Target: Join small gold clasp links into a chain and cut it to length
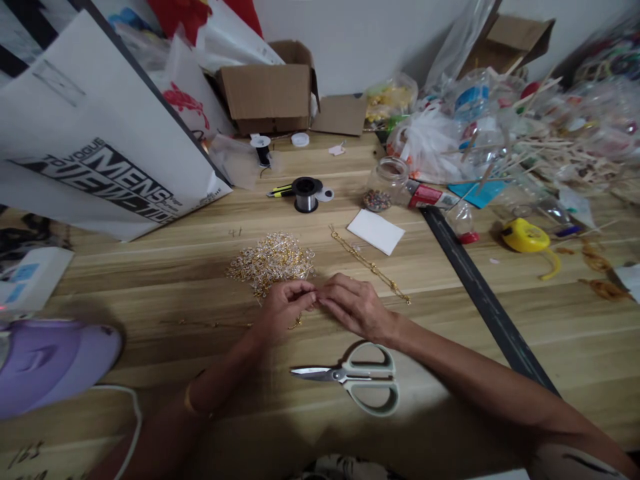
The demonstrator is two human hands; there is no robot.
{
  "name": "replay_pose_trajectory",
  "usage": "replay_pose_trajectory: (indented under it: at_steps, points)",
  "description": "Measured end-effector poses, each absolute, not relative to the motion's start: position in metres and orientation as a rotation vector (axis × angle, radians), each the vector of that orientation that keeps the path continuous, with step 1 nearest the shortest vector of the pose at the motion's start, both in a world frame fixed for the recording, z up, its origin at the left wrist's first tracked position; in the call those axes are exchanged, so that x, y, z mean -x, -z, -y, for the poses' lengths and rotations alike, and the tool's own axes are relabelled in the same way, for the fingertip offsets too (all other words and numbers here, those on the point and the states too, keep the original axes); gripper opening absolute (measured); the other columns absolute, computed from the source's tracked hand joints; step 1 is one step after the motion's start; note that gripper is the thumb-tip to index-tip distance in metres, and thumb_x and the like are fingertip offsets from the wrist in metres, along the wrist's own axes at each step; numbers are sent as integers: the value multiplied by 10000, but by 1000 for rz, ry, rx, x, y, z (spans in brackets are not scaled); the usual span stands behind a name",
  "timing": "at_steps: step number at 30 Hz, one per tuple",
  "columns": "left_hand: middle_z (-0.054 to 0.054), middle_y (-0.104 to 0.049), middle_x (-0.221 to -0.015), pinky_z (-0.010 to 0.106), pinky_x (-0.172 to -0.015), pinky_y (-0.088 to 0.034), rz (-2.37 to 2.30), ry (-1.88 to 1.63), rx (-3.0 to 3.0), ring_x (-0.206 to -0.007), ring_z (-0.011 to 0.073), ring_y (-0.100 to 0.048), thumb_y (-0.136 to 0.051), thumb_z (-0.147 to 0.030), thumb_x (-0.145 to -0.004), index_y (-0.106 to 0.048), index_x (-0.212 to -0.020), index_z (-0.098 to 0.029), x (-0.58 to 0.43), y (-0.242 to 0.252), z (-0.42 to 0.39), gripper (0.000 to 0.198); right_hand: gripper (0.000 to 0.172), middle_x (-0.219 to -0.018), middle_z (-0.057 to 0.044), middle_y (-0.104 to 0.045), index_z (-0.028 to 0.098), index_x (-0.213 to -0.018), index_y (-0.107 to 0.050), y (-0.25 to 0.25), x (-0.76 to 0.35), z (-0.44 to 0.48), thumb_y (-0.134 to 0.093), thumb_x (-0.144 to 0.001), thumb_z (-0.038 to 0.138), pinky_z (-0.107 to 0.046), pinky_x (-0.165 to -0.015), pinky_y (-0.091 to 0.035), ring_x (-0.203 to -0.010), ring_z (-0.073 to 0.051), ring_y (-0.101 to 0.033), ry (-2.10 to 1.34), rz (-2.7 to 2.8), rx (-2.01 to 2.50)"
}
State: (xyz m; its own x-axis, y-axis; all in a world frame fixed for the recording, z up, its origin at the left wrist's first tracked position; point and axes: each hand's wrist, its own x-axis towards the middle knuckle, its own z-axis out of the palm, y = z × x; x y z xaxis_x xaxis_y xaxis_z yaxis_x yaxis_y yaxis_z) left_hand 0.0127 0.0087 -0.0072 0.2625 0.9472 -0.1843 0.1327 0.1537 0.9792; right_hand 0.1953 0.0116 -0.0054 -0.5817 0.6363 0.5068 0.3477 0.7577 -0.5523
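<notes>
My left hand (284, 308) and my right hand (357, 307) meet fingertip to fingertip above the wooden table. Both pinch; what lies between the fingertips is too small to make out. A thin gold-coloured chain (299, 323) shows below my left hand and trails out to its left. Just beyond the hands is a pile of small gold and clear pieces (273, 261). A second gold chain (373, 267) lies stretched out beyond my right hand. Scissors (345, 375) with pale handles rest nearer me, blades pointing left.
Behind the pile stand a wire spool (306, 195) and a cutter knife (281, 191). A white card (376, 231) and a jar of beads (379, 197) are beyond my right hand. A yellow tape measure (524, 236) lies right. At left are a paper bag (100, 133) and a purple appliance (55, 363).
</notes>
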Motion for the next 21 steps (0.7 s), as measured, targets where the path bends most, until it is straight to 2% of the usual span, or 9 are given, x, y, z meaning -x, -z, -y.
replay_pose_trajectory:
  at_steps: [5,14,21]
  points:
    - [-2,-616,-570,205,-565,-434,-1107,-781,-1211,-555,102,-536,-663,-299,-661,-624,-616,-135,-15,-6,-10,175,112,-802,-65,-570,165,-896,-557,6,-196,-15,-449,-909,195,-272,-641,-456,-735,-152,-534,-634,2127,755]
    - [10,-639,-619,227,-617,-460,-1094,-835,-1153,-592,107,-559,-637,-282,-711,-632,-655,-130,-10,1,-12,162,86,-768,-47,-532,174,-841,-523,7,-198,-18,-459,-893,199,-288,-642,-415,-713,-157,-501,-758,2047,827]
    - [-2,-608,-578,204,-564,-432,-1142,-782,-1266,-560,96,-538,-658,-250,-684,-614,-639,-122,-14,-2,-9,143,73,-763,-40,-521,168,-833,-519,4,-198,-17,-469,-885,182,-283,-657,-407,-718,-150,-494,-819,2025,817]
